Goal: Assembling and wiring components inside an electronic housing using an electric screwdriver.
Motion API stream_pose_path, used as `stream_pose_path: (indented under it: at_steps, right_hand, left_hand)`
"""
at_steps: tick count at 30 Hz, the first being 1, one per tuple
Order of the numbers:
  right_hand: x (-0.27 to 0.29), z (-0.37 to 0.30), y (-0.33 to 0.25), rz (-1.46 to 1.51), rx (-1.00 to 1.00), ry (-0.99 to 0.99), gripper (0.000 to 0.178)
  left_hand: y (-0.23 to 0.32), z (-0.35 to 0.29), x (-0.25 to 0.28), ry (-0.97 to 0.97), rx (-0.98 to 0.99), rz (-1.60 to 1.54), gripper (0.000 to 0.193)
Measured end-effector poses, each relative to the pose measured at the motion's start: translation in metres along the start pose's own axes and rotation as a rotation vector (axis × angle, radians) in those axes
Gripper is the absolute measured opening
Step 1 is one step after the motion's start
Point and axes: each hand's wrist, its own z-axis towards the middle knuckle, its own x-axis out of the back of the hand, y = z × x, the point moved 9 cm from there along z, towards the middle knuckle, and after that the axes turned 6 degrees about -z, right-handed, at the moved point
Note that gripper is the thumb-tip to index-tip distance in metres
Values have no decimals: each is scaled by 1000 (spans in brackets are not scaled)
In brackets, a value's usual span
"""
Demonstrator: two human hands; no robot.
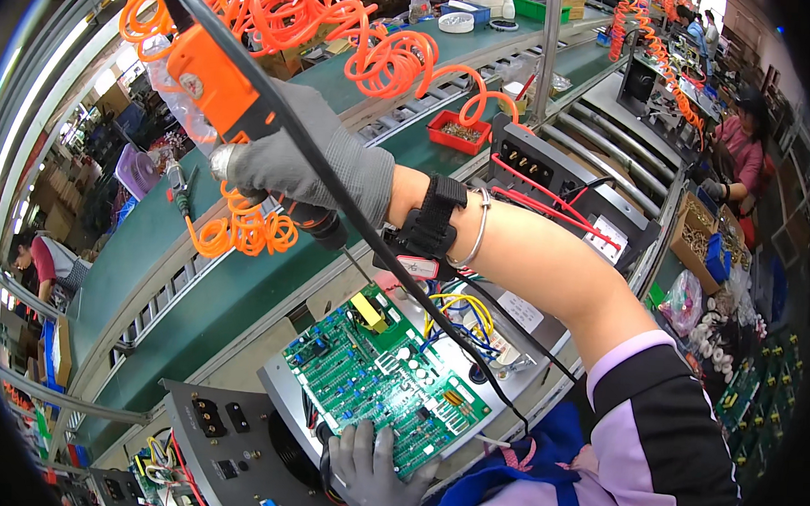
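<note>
My right hand (323, 152), in a grey glove, is closed around an orange and black power screwdriver (212, 83). The tool's chuck points down to the right, and its thin bit reaches toward the top edge of a green circuit board (393, 385). Whether the bit tip touches a screw cannot be made out. The board lies tilted on a grey metal chassis (279, 384), with blue and yellow wires (461, 320) beside it. My left hand (371, 471), also gloved, rests with fingers stretched out at the board's near edge.
A black cable (404, 276) crosses in front of my right forearm. Orange coiled air hoses (387, 64) hang above the green conveyor (171, 351). A red bin of screws (458, 132) stands beyond the chassis. Dark panels (230, 445) lie at lower left. A co-worker (740, 147) sits at far right.
</note>
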Motion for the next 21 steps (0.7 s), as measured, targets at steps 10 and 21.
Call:
stream_pose_path:
  at_steps: [10, 21]
  right_hand:
    - [-11, -2, 0, 47, -98, -41, 33]
    - [36, -42, -141, 134, 293, 102, 25]
  left_hand:
    - [-7, -4, -10, 48, -24, -97, 69]
    - [4, -10, -2, 175, -80, -63, 66]
